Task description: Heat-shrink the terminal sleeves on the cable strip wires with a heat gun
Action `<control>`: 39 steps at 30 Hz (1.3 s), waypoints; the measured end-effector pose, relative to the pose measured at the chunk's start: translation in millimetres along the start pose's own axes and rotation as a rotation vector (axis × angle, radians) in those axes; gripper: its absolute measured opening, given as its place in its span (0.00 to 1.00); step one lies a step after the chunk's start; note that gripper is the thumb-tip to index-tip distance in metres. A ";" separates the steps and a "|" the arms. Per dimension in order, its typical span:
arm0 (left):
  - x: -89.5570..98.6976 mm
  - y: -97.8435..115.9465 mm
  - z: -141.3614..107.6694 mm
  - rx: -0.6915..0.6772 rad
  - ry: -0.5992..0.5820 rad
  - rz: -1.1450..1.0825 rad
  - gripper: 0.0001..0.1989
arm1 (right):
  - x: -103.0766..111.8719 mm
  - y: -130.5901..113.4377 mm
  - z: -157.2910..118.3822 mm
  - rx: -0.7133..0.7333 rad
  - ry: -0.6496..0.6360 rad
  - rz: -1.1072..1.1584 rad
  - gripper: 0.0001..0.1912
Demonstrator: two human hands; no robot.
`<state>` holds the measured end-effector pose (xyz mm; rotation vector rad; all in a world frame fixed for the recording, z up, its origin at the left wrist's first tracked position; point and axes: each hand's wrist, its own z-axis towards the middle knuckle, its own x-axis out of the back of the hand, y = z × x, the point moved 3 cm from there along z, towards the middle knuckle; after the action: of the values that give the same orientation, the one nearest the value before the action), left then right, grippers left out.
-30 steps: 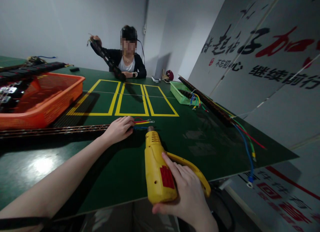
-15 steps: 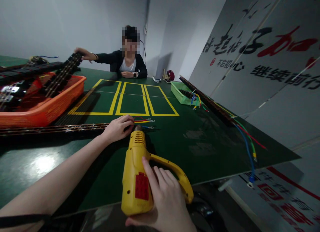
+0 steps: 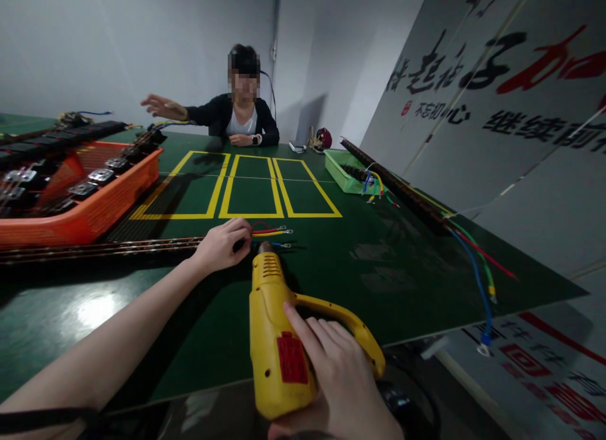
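Nearest us, our right hand (image 3: 343, 370) is closed around the rear of a yellow heat gun (image 3: 272, 314), index finger stretched along the casing and thumb tucked under the back end. The gun is a smooth, rounded plastic barrel with a looped handle, a red label and vent slots before its bare metal nozzle (image 3: 265, 247); its long axis points away from us, its tip leaning slightly left. Just past the tip lie the leads (image 3: 273, 233), red and yellow side by side, with a blue lead (image 3: 277, 245) nearer the nozzle; we cannot tell whether metal and wire touch. These run left to right, roughly square across the gun's axis, thin and glossy, ending in flat metal ring terminals to the right of the nozzle. Our left hand (image 3: 226, 244) is the nearer to them, just left of the nozzle, its fingers curled nearly shut over the leads where they leave a long, dark strip (image 3: 118, 246), though the exact pinch is hidden. That strip stretches leftward from the gun along the glossy green surface (image 3: 379, 282). Farther off, ahead and left of the gun, an orange basket (image 3: 108, 206) of moulded plastic holds black, blocky strips with shiny metal faces; ahead of the gun are yellow-outlined rectangles (image 3: 227, 181), and ahead and right, a pale green basket (image 3: 338, 173).
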<state>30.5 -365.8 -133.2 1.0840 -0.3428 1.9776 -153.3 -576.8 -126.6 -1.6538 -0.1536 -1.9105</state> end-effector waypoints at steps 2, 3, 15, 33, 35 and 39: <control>0.9 2.0 -0.3 -0.003 -0.003 -0.010 0.05 | 3.0 6.5 -5.0 0.000 -0.005 0.002 0.62; 1.1 2.9 -0.4 -0.006 -0.003 -0.010 0.05 | 4.6 9.4 -7.3 -0.005 0.002 0.000 0.63; -1.3 -4.5 -0.9 0.274 0.081 -0.024 0.08 | 7.8 10.2 -11.2 -0.052 0.101 -0.094 0.66; -7.2 -7.7 1.9 0.325 -0.159 0.222 0.17 | -16.2 -30.8 10.5 0.031 0.118 -0.036 0.62; -6.7 -7.5 1.9 0.318 -0.155 0.204 0.17 | -13.6 -26.6 9.9 0.028 0.092 -0.030 0.62; -6.0 -7.7 1.8 0.314 -0.158 0.201 0.16 | -6.5 -15.4 6.2 0.011 0.045 -0.003 0.62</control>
<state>39.1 -365.3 -138.0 1.4583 -0.2358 2.1784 -155.4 -559.1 -126.9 -1.6034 -0.1484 -1.9440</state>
